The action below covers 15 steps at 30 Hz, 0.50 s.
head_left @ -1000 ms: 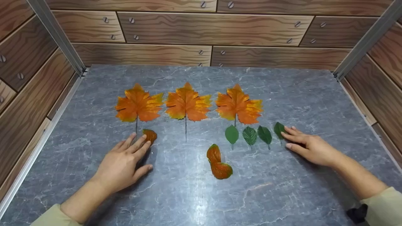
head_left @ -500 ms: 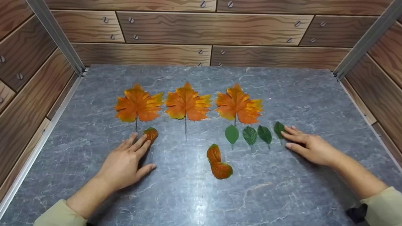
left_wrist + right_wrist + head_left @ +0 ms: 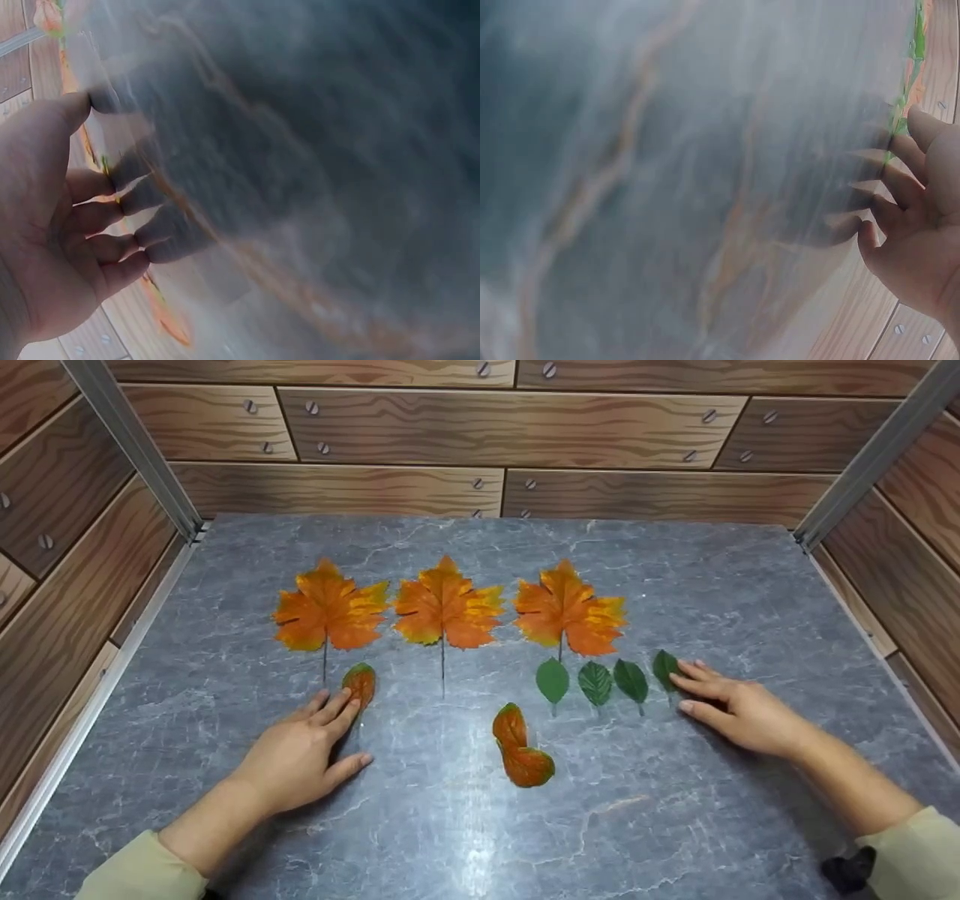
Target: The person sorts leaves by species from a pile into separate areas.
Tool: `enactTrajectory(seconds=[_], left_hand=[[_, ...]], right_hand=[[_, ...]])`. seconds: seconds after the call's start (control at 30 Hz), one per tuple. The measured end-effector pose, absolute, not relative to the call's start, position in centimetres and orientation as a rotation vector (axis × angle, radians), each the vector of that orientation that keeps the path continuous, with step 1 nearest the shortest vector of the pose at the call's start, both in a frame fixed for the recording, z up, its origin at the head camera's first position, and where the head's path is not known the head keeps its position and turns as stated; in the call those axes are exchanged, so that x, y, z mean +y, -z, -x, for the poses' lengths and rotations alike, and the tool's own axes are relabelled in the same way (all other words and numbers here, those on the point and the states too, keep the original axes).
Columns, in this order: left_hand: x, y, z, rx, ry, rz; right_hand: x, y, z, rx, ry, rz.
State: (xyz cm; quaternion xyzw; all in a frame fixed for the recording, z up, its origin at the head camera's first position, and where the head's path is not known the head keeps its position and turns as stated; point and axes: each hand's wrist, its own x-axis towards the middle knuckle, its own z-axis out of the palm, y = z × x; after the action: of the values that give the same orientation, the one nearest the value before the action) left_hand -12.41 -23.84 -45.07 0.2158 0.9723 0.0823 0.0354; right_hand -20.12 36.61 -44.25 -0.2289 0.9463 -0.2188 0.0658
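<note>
With fingertips touching a small orange-brown leaf with a green edge (image 3: 361, 679), my left hand (image 3: 296, 757) lies palm down below the left maple leaf (image 3: 326, 611). At the right end of a short row, the fingers of my right hand (image 3: 750, 712) touch a small green leaf (image 3: 664, 667). The other green leaves in that row are a smooth one (image 3: 553, 681), a ribbed one (image 3: 595, 684) and a darker one (image 3: 631, 681). Between the hands lie two more orange-brown leaves (image 3: 527, 767), overlapping. In the wrist views the left palm (image 3: 45, 225) and right palm (image 3: 922, 240) show.
Two more orange maple leaves, a middle one (image 3: 446, 607) and a right one (image 3: 568, 611), lie in line with the left one. The grey marbled tabletop (image 3: 712, 585) ends at a wood-patterned back wall (image 3: 510, 431), with metal posts at the corners.
The orange-brown leaf under my left hand has been turned more upright. The left fingers have drawn back slightly, showing more of it. My right hand stays in place on the green leaf.
</note>
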Motion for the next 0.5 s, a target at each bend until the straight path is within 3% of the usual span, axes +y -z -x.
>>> enactTrajectory(seconds=[0.5], left_hand=[[-23.8, 44.7, 12.7, 2.967, -0.205, -0.695]], right_hand=[[34.6, 41.4, 19.3, 3.037, 0.689, 0.841]])
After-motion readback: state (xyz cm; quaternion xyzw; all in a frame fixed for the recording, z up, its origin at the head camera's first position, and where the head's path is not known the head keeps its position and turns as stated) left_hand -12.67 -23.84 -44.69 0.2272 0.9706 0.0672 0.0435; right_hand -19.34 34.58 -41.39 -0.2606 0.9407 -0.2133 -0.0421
